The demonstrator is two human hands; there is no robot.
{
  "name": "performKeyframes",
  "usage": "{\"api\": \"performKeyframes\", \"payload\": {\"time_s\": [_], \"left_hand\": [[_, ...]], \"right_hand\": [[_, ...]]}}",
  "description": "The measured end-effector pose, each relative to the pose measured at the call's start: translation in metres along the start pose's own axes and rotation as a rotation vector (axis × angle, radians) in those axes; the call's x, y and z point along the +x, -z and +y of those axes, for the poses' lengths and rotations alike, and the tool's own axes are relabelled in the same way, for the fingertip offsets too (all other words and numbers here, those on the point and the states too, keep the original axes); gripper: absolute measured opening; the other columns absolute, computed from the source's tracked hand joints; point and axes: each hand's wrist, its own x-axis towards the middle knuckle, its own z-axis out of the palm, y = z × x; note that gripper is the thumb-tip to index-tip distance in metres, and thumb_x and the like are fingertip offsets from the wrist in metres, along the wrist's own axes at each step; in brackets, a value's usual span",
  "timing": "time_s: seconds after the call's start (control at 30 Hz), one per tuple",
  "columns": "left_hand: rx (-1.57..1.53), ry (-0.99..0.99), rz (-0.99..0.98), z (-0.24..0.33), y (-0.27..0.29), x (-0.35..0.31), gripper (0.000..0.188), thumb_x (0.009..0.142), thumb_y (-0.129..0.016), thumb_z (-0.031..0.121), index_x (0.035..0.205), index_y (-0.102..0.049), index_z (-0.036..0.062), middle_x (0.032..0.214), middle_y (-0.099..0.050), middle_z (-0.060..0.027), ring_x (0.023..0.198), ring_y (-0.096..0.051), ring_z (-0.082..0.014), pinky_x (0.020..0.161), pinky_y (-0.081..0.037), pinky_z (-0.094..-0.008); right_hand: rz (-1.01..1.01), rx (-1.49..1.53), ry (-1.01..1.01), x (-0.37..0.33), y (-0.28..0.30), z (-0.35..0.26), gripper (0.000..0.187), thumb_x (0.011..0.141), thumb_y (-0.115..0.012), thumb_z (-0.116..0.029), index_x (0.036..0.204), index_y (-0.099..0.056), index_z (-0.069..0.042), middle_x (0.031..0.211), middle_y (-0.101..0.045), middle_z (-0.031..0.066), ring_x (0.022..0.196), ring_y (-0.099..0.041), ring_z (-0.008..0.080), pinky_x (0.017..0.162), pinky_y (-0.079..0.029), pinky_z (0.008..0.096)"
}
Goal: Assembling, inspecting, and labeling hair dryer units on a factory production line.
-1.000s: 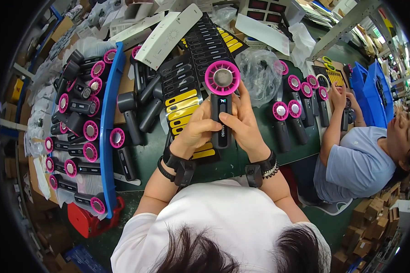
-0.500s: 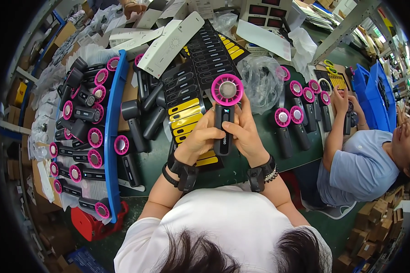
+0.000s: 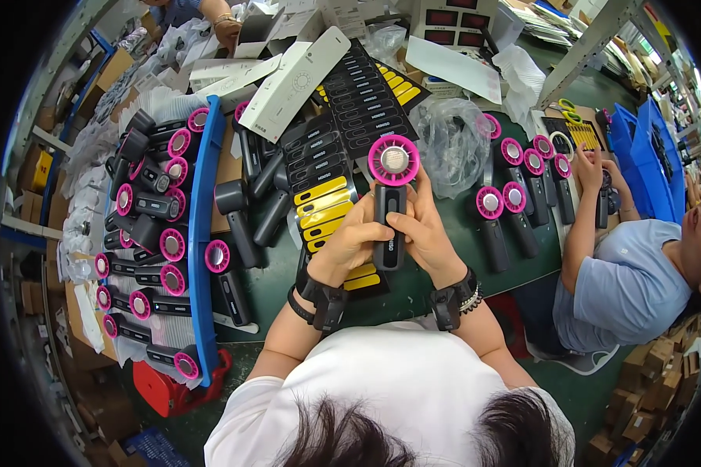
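Note:
Upright between both hands is a handheld fan (image 3: 382, 160) with a magenta ring, a pale round centre and a dark grey handle. My left hand (image 3: 347, 240) grips the handle from the left, its thumb across the front. My right hand (image 3: 430, 240) wraps the other side, thumb pressed on the handle's front near a button. The upper part of the handle's front looks dark. Beneath the hands lie sheets of black and yellow stickers (image 3: 325, 204). Another fan (image 3: 230, 288) rests on the green table to the left.
A blue-edged tray (image 3: 203, 210) at left holds many fans. More fans (image 3: 514, 198) stand in a group at right, beside a crumpled plastic bag (image 3: 450, 148). White boxes (image 3: 296, 82) lie at the back. A co-worker (image 3: 623, 272) sits at right; another person's hand (image 3: 227, 33) shows far left.
The small lit display on the fan's handle has gone dark. Both hands keep their grip on it. Another person's arm has come further into view at the back left.

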Motion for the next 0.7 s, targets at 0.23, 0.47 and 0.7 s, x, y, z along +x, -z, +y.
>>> {"api": "performKeyframes", "payload": {"time_s": [0.23,0.47,0.7], "left_hand": [[0.015,0.012,0.017,0.002,-0.007,-0.002,0.054,0.068,-0.058,0.002,0.119,-0.043,-0.0020,0.101,-0.056,-0.0077,0.093,-0.057,-0.0160,0.085,-0.046,-0.0281],[0.092,0.041,-0.022,-0.004,-0.001,-0.002,0.055,0.071,-0.057,-0.005,0.124,-0.040,-0.0004,0.101,-0.055,-0.0068,0.093,-0.058,-0.0163,0.085,-0.047,-0.0291],[0.130,0.008,0.022,-0.005,-0.008,0.007,0.052,0.074,-0.057,-0.006,0.121,-0.038,0.0012,0.104,-0.054,-0.0065,0.094,-0.057,-0.0132,0.083,-0.047,-0.0274]], "right_hand": [[0.009,-0.049,-0.017,0.000,0.009,0.007,0.084,0.081,-0.054,0.001,0.146,-0.003,-0.015,0.126,-0.040,0.0124,0.109,-0.048,0.0161,0.092,-0.042,0.0293],[0.065,-0.095,0.013,0.000,0.008,0.009,0.070,0.085,-0.051,-0.004,0.143,-0.013,-0.011,0.130,-0.043,0.0195,0.121,-0.046,0.0262,0.100,-0.040,0.0367],[0.040,-0.045,0.095,0.004,0.016,0.010,0.074,0.085,-0.052,-0.002,0.145,-0.010,-0.011,0.132,-0.039,0.0138,0.120,-0.045,0.0209,0.098,-0.040,0.0328]]}}
